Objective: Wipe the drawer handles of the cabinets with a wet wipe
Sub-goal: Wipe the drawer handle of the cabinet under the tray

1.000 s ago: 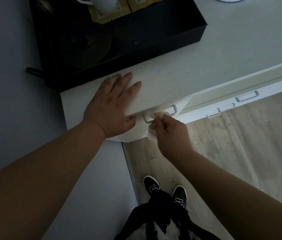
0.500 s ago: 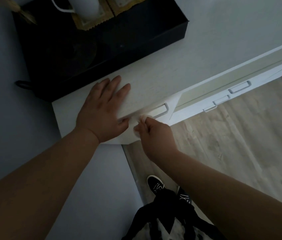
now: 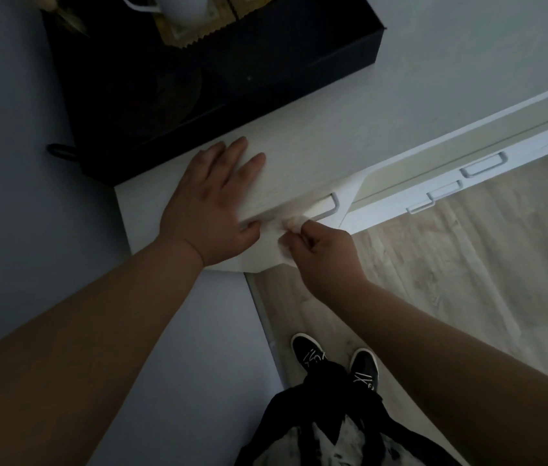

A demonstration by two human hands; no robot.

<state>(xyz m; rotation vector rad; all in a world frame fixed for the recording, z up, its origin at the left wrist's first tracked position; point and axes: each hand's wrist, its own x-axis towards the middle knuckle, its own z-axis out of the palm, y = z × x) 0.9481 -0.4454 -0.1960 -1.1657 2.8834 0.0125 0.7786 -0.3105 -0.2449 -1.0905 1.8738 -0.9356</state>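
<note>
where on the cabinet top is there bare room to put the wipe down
Bare cabinet top lies right of the black tray, back from the front edge. The near left corner is crowded: left hand flat between tray and edge, right hand pinching the wipe at the handle below.

the pale cabinet top (image 3: 400, 105) is carrying a black tray (image 3: 266, 79) at its back left corner, and a left hand (image 3: 208, 210) is lying flat by the front edge; below, the wooden floor (image 3: 467, 264) is bearing two black shoes (image 3: 309, 356).
</note>
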